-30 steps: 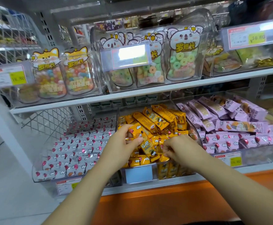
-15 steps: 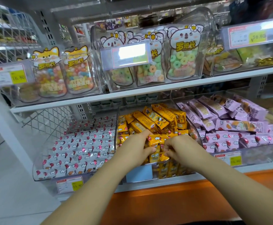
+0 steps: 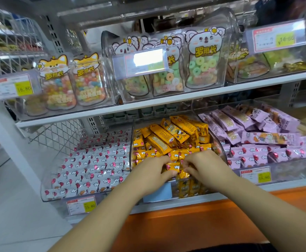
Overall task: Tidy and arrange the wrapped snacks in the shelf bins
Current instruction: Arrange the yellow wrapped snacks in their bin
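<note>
The left hand (image 3: 148, 171) and right hand (image 3: 205, 166) are pinching one orange wrapped snack (image 3: 172, 167) at the 6 o'clock edge of the middle bin (image 3: 131, 139), fingers (image 3: 164, 160) curled narrow. Likely light, crinkly, slippery: grip the crimped ends.

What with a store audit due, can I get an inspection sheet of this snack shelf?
surface: white shelf holds left bin, middle bin and right bin side by side.
job's things: white snacks rowed in left, yellow snacks heaped in middle, purple snacks in right.
clutter: nothing seen.
grippers: left hand and right hand pinch one yellow pack at the middle bin's front.
cables: nothing seen.
surroundings: upper shelf of candy bags, price tags, orange panel below.
</note>
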Demonstrator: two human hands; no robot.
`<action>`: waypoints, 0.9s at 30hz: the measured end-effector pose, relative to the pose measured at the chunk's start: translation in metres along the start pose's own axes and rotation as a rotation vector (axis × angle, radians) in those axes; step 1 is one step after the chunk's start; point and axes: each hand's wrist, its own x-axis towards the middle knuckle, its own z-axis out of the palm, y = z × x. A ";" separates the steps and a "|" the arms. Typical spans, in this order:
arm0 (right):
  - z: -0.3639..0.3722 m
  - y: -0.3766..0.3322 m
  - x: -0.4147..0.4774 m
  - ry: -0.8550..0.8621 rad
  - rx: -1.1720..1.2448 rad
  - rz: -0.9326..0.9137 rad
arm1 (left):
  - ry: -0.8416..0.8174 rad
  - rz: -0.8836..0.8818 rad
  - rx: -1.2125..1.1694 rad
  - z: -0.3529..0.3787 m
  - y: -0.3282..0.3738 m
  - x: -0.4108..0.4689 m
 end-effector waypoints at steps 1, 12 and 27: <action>0.002 0.000 -0.001 0.010 0.002 -0.010 | -0.002 0.000 -0.007 0.000 -0.001 0.001; 0.011 0.001 0.001 0.038 0.088 0.026 | -0.126 -0.068 0.236 -0.003 0.009 0.024; 0.002 -0.003 0.000 -0.041 0.107 0.078 | -0.027 -0.030 0.171 0.006 0.007 0.017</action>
